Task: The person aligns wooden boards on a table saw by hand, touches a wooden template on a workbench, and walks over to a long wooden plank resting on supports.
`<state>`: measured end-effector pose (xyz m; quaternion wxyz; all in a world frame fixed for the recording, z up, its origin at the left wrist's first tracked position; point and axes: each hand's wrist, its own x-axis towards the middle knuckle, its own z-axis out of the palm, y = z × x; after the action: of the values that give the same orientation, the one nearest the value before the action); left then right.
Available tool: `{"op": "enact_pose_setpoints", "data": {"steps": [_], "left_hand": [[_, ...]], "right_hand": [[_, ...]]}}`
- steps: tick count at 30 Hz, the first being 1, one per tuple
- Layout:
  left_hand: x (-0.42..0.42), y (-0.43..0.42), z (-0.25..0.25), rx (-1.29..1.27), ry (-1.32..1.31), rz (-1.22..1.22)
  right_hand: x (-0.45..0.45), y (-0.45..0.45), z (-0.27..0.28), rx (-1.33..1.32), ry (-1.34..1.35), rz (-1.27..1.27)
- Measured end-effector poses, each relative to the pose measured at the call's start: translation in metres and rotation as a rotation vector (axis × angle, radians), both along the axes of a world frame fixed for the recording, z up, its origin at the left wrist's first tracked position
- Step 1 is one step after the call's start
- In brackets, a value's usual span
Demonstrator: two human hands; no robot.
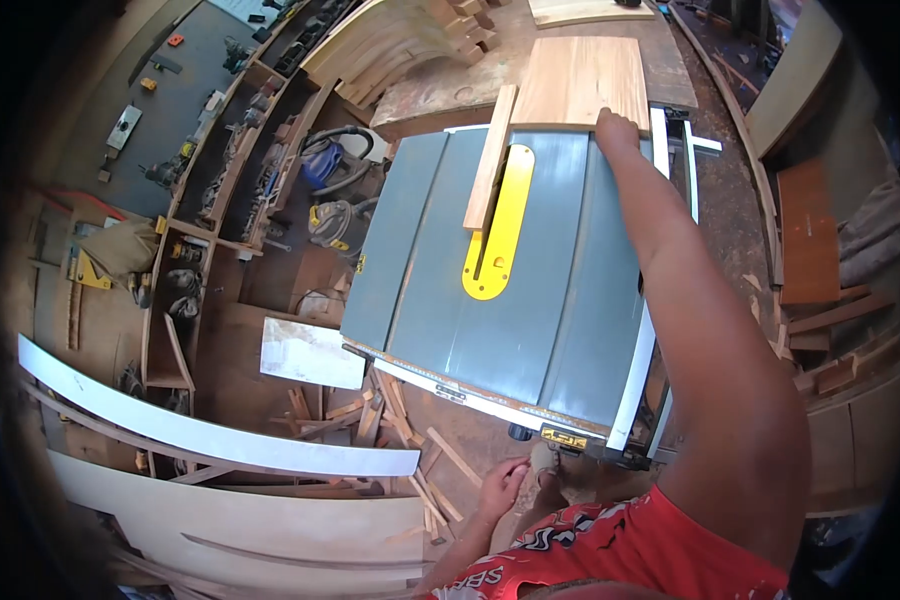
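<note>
A table saw (450,340) with a grey top and a yellow insert plate (503,220) stands before me. My right hand (615,130) reaches across it, its fingers at the near right corner of a wide wooden board (580,80). The thumb side is partly hidden. That board lies at the saw's far edge. Left of it, a narrow wooden strip (492,160) lies lengthwise, its near end beside the insert plate. My left hand (502,487) hangs low by the saw's front edge, fingers curled, with nothing visible in them.
Offcuts (400,410) litter the floor at the saw's front left. A long white-edged board (220,435) spans the lower left. Shop vacuums (335,165) stand left of the saw, near tool shelves (240,170). Curved wooden pieces (390,50) are stacked behind.
</note>
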<state>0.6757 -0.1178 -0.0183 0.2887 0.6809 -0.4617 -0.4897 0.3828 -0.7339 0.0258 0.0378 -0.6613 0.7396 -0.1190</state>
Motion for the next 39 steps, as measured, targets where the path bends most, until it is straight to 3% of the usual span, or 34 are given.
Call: {"op": "enact_pose_setpoints", "data": {"steps": [2,6,9,11,13,16,17,20,22,24,26,27,29,30,31,32,33,34,35,36,38,39], "left_hand": [[-0.035,-0.026,0.030,-0.198,-0.029,-0.071],[-0.093,-0.116,0.069,-0.581,-0.146,-0.348],[-0.129,-0.169,0.068,-0.630,-0.125,-0.375],[-0.143,-0.183,0.062,-0.615,-0.256,-0.349],[-0.142,-0.179,0.050,-0.601,-0.251,-0.305],[-0.138,-0.177,0.053,-0.607,-0.273,-0.341],[-0.139,-0.177,0.058,-0.609,-0.291,-0.332],[-0.136,-0.176,0.056,-0.561,-0.280,-0.366],[-0.135,-0.172,0.055,-0.588,-0.255,-0.360],[-0.134,-0.176,0.054,-0.627,-0.232,-0.356],[-0.132,-0.172,0.051,-0.569,-0.267,-0.376],[-0.130,-0.172,0.050,-0.592,-0.238,-0.391],[-0.124,-0.178,0.028,-0.594,-0.102,-0.366],[-0.122,-0.180,0.024,-0.580,0.016,-0.330],[-0.120,-0.181,0.030,-0.587,0.018,-0.337],[-0.121,-0.184,0.038,-0.520,0.175,-0.281],[-0.126,-0.188,0.047,-0.451,0.332,-0.223],[-0.138,-0.191,0.071,-0.573,0.261,-0.328],[-0.154,-0.191,0.111,-0.689,0.187,-0.431],[-0.175,-0.188,0.176,-0.789,0.046,-0.660],[-0.222,-0.184,0.286,-1.078,-0.091,-1.018],[-0.244,-0.183,0.334,-1.072,-0.093,-1.095]], "right_hand": [[0.010,-0.002,0.006,0.082,-0.272,-0.092],[0.026,0.010,-0.013,0.039,-0.308,-0.018],[0.021,0.031,-0.004,0.264,-0.284,0.063],[0.023,0.013,-0.035,0.344,-0.092,0.155],[0.008,0.045,-0.018,0.372,0.122,0.400],[-0.010,0.131,0.064,0.517,0.082,0.568],[-0.009,0.145,0.069,0.514,0.097,0.552],[-0.015,0.218,0.065,0.395,0.192,0.481],[-0.043,0.289,0.067,-0.195,-0.100,0.611],[-0.077,0.364,0.070,-0.163,-0.383,0.529],[-0.122,0.434,0.045,-0.099,-0.527,0.260],[-0.140,0.477,0.049,0.005,-0.588,0.095],[-0.191,0.556,0.008,0.010,-0.569,-0.029],[-0.203,0.601,0.019,0.236,-0.529,-0.190],[-0.222,0.639,-0.003,0.340,-0.437,-0.291],[-0.236,0.680,-0.015,0.442,-0.617,-0.440],[-0.250,0.716,-0.030,0.509,-0.543,-0.437],[-0.270,0.752,-0.054,0.651,-0.466,-0.495],[-0.283,0.773,-0.054,0.987,-0.431,-0.515],[-0.299,0.801,-0.082,1.062,-0.378,-0.463],[-0.337,0.862,-0.176,1.009,-0.307,-0.278],[-0.352,0.882,-0.204,0.956,-0.301,-0.216]]}}
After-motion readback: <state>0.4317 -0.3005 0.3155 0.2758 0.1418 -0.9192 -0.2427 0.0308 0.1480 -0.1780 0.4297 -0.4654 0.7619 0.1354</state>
